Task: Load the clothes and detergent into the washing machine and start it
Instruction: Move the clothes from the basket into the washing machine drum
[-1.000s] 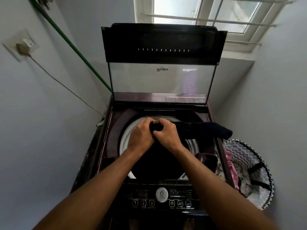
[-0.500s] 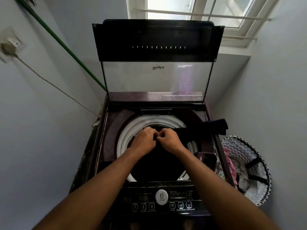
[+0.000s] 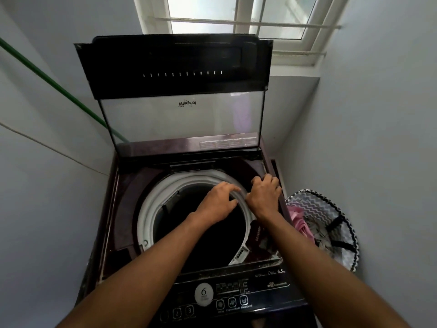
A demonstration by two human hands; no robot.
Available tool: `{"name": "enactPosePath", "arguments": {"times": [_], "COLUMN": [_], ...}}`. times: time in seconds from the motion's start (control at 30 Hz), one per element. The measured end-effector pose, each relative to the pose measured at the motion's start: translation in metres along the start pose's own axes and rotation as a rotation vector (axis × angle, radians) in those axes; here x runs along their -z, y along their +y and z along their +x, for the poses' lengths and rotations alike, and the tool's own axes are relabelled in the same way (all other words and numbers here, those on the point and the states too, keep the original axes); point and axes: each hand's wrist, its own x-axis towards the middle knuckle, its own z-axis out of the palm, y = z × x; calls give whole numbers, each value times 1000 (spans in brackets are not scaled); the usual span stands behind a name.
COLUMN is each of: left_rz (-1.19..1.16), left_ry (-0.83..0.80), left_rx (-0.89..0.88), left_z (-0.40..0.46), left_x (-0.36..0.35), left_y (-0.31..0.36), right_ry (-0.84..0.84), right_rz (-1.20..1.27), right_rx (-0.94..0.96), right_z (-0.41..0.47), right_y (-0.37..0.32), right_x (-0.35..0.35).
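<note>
Reaching over the washing machine (image 3: 189,209) (drum dark inside), we rest our left hand (image 3: 218,204) open-fingered on its rim, right hand (image 3: 263,195) curled at the edge, its grip unclear, pink clothes (image 3: 300,223) in the basket (image 3: 331,209) just beside.

A dark top-loading washing machine (image 3: 189,233) is seen with its glass lid (image 3: 182,119) raised upright. The white-rimmed drum (image 3: 151,209) appears dark inside; clothes within cannot be made out.

A laundry basket (image 3: 331,223) stands right of the washing machine (image 3: 132,185), window (image 3: 236,17) behind.
</note>
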Motion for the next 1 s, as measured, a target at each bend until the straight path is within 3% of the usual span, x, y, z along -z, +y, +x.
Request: {"name": "enactPosePath", "arguments": {"times": [0.27, 0.43, 0.63, 0.87, 1.0], "left_rz": [-12, -31, 64, 178, 268], "left_ry": [12, 44, 56, -197, -385], "left_rx": [-30, -137, -326, -350, -301], "left_z": [18, 40, 60, 102, 115], "left_x": [-15, -42, -84, -147, -182], "left_y": [18, 54, 104, 138, 143], "right_ry": [136, 214, 137, 2, -265], "right_rz": [167, 336, 479, 571, 577], "right_rx": [56, -61, -299, -515, -577], "right_z": [-6, 2, 1, -7, -6], "right_y": [16, 61, 141, 231, 266], "right_x": [7, 17, 14, -8, -40]}}
